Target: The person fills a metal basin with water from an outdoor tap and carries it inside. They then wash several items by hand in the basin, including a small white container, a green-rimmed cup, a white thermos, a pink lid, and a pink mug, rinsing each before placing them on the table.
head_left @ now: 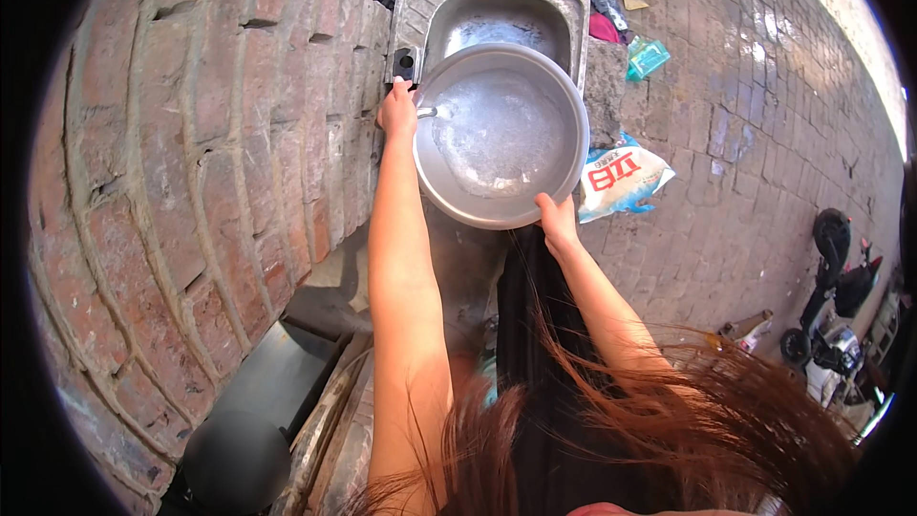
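A round, silvery metal basin [499, 124] is tilted over the near edge of a stainless steel sink [585, 29]. My right hand [557, 220] grips its near right rim, the thumb lying over the edge and the other fingers hidden beneath. At the basin's left side, a tap spout [427, 112] pokes out over the rim. My left hand [397, 113] is closed about the tap, by the brick wall; most of its fingers are hidden. Shiny patches show on the basin's bottom, but how much water is in it I cannot tell.
A brick wall [191, 162] rises close on the left. Right of the sink lie a white and blue plastic bag [621, 180], a green packet [648, 58] and a pink item [604, 28]. A scooter [836, 291] stands on the brick paving at far right.
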Tool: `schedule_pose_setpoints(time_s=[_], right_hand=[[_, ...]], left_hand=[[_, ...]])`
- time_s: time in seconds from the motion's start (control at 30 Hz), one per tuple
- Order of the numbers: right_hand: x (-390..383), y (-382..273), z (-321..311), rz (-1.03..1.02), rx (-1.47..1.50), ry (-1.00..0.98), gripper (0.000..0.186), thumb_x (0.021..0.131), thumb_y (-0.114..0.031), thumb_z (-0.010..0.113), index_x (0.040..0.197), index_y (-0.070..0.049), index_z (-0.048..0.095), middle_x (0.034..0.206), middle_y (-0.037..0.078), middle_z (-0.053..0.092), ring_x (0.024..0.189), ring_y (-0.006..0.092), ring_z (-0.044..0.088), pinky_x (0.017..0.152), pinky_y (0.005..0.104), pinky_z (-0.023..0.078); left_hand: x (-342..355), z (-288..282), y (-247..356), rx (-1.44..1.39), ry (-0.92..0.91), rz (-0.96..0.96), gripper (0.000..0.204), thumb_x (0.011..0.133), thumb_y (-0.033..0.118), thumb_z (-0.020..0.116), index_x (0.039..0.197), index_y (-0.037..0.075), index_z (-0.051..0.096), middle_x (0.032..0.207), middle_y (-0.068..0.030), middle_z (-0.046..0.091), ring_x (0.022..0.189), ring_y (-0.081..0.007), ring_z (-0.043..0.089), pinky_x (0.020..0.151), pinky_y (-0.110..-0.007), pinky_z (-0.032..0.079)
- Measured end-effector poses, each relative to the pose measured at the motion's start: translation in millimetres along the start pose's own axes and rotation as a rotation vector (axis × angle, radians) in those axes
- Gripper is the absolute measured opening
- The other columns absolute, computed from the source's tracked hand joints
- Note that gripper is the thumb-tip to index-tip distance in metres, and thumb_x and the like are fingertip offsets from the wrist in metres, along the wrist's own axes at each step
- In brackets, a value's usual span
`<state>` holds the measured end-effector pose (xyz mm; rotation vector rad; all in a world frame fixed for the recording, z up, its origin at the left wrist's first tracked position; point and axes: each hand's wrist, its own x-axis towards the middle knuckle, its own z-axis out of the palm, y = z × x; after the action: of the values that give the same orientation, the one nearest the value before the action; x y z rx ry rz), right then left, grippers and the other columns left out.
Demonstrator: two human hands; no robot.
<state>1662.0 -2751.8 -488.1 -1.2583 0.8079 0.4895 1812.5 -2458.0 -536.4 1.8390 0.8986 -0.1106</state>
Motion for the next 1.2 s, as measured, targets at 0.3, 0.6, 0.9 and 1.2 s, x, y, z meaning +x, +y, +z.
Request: schedule_pose_setpoints(time_s=[0.3,0.6,0.9,1.2], right_hand=[[1.6,-0.7,-2.7,-0.003,-0.022,0.008,0.052,0.078,0.001,0.053,0.130,0.004,0.044,0.119,0.014,0.057,0.110,0.0237,0.054,0.096,0.0328,0.042],[9.8,5.5,-2.0,-0.048,-0.053,-0.008,0.052,0.079,0.001,0.052,0.131,0.004,0.044,0.121,0.015,0.057,0.113,0.0234,0.054,0.097,0.0328,0.041],[11.1,-7.2,-5.2,0.009,-0.083,-0.014,0.053,0.079,0.001,0.054,0.131,0.004,0.044,0.120,0.014,0.058,0.111,0.0228,0.055,0.095,0.0327,0.043],[20.9,-16.1,-18.1,0.054,-0.125,-0.056,0.048,0.079,0.002,0.054,0.126,0.006,0.047,0.114,0.015,0.060,0.104,0.0223,0.058,0.090,0.0316,0.045]], left_hand=[[-3.6,-8.6,18.1,-0.228,-0.194,-0.230,0.081,0.093,0.064,0.037,0.134,-0.005,0.045,0.118,-0.0185,0.063,0.107,-0.0228,0.060,0.094,-0.034,0.045],[6.0,-11.0,7.7,-0.183,-0.206,-0.227,0.083,0.091,0.068,0.032,0.136,0.000,0.046,0.121,-0.0186,0.062,0.105,-0.0228,0.060,0.093,-0.035,0.045],[2.9,-10.2,13.8,-0.168,-0.223,-0.258,0.081,0.091,0.069,0.030,0.132,0.002,0.051,0.120,-0.0188,0.062,0.103,-0.0232,0.060,0.093,-0.035,0.044],[10.3,-8.7,3.9,0.232,-0.154,-0.122,0.068,0.092,0.064,0.037,0.122,0.008,0.062,0.110,-0.0103,0.068,0.104,-0.0198,0.060,0.096,-0.032,0.038]])
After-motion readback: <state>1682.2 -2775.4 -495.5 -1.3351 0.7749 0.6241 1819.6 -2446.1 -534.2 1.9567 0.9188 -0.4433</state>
